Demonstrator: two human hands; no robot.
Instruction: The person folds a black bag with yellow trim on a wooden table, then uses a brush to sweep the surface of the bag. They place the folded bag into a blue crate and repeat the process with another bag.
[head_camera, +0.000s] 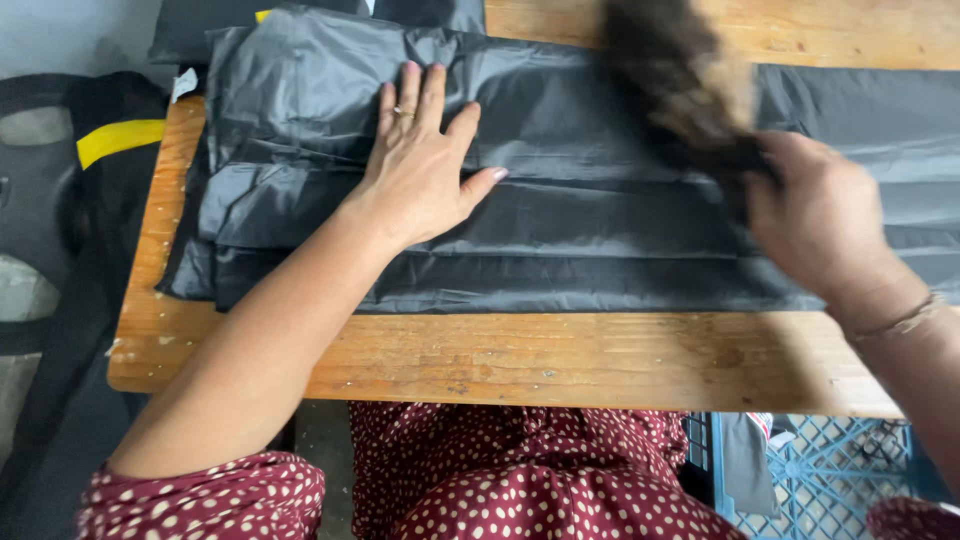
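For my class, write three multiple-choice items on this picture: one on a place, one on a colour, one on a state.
1. Where does the left hand rest?
A. flat on the dark sheets
B. on the blue crate
C. on bare wood

2. What colour are the sheets?
A. white
B. black
C. red

3. What is the right hand doing?
A. lying open
B. hanging off the wooden table
C. gripping a dark brush-like tool

Key: 1 A, its palm and spread fingers press the stack. 2 B, all layers look black. 3 C, its fingers close around the blurred tool.
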